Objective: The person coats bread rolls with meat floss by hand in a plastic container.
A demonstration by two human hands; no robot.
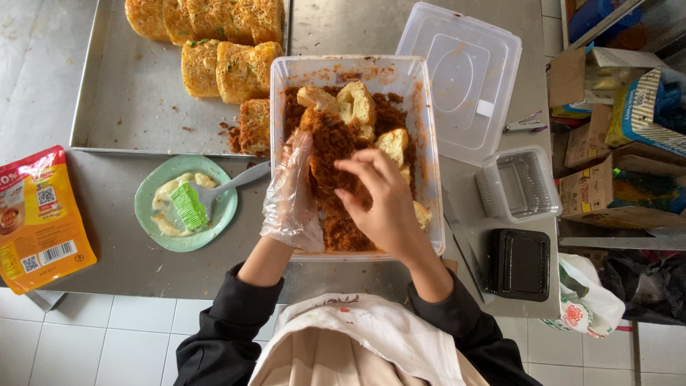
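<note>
At the centre of the frame sits a clear plastic tub [426, 143], its bottom covered in reddish-brown floss crumbs [341, 230] with several pale bread pieces [356, 104] lying among them. Both hands are inside the tub. The left hand [293, 193], in a loose clear plastic glove, cups a floss-coated bread piece [327, 149] from the left, fingers together and curved against it. The right hand [382, 200] is bare; its fingers are bent and drawn close, the tips pinching at the coated piece and the crumbs on it.

Just left of the tub, a pale green plate [153, 225] holds smears of cream and a silicone brush [207, 195] with green bristles. In the upper left lies a metal tray [128, 107] carrying rows of coated golden bread slices [229, 68]. To the upper right rests the tub's clear lid [464, 71], with small clear containers [518, 186] and a black one [519, 264] below it. A red and yellow pouch [39, 218] lies at the far left edge.
</note>
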